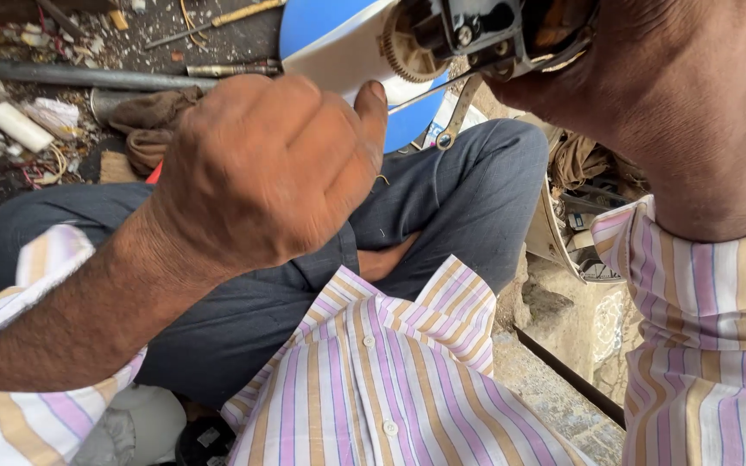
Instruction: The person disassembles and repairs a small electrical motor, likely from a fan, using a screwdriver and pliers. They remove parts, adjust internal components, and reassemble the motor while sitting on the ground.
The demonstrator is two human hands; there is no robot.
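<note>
The right hand [684, 95] closes its grip on a small motor [485, 34], raised near eye level to expose its gear [407, 52] — the left hand [269, 168], fist closed, appears to pinch a thin wire [420, 93].

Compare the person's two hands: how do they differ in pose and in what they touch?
The left hand is fisted, thumb up against the white and blue casing; the right hand wraps the black geared mechanism. The left sits lower, over the lap. Both wear striped sleeves.
</note>
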